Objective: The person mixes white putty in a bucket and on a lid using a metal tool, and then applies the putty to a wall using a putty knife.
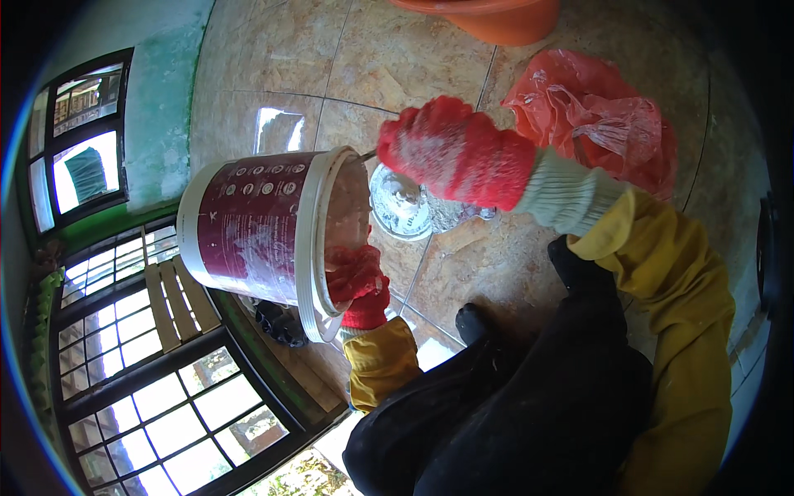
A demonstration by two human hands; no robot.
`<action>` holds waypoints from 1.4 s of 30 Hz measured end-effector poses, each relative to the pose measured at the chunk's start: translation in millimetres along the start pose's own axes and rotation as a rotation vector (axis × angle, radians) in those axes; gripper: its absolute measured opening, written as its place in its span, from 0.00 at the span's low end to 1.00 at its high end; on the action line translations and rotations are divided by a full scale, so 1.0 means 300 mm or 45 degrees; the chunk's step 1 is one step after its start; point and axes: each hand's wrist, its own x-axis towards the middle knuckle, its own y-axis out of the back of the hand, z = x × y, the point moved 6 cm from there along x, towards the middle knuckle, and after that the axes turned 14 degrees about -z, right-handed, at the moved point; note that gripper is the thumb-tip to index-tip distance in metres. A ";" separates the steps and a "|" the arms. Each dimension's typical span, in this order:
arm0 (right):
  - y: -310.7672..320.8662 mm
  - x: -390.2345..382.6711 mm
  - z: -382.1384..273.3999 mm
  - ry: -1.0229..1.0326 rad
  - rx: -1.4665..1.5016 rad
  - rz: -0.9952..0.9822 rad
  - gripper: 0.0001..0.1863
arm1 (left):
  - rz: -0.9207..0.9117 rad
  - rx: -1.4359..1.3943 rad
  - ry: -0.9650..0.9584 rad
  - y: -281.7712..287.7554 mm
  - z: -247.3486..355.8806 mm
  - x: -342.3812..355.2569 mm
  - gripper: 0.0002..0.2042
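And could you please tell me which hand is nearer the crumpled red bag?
Right. The right hand is left of the red bag in view; the left hand is farther off, at the mouth of the bucket.

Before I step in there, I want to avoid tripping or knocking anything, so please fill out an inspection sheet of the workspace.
Surface: tiled floor, mottled tan, with bright reflections.
Job's things: white bucket with a maroon label, tipped, mouth toward the picture's right; round pale item on the floor, grey material beside it.
Clutter: crumpled red plastic bag; orange container, cut off by the upper edge; dark bundle behind the bucket.
Hands: left hand red-gloved, at the bucket's mouth, grip partly hidden; right hand red-gloved, curled, near the bucket's rim.
Cables: nothing seen.
Surroundings: green-and-white wall; paned windows on the left.
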 end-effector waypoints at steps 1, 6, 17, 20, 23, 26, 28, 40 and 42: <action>-0.016 -0.002 0.012 0.018 -0.004 -0.069 0.14 | -0.074 -0.702 -0.001 -0.016 -0.031 -0.012 0.17; 0.025 -0.050 0.061 0.168 0.183 0.165 0.10 | 0.301 0.270 0.329 0.014 -0.032 -0.035 0.13; -0.014 -0.079 0.075 0.087 0.125 0.109 0.12 | 0.068 1.090 0.317 -0.027 -0.059 -0.020 0.09; 0.006 -0.046 0.049 0.080 0.097 -0.034 0.13 | 0.286 0.941 0.213 0.008 0.034 -0.002 0.09; -0.002 -0.012 -0.015 0.093 0.405 -0.097 0.10 | 0.223 -0.158 0.139 0.097 0.107 0.006 0.09; -0.012 -0.054 -0.111 0.150 0.819 -0.112 0.12 | 0.269 -0.193 -0.037 0.109 0.114 -0.001 0.08; -0.034 -0.108 -0.174 0.173 0.974 0.024 0.12 | 0.367 0.028 -0.186 0.095 0.114 -0.016 0.08; -0.196 -0.227 -0.254 -0.077 1.427 -0.004 0.09 | -0.074 -0.212 0.296 0.040 0.041 0.016 0.12; -0.209 -0.243 -0.230 -0.138 1.377 -0.024 0.09 | 0.001 1.025 0.280 0.017 0.098 0.025 0.13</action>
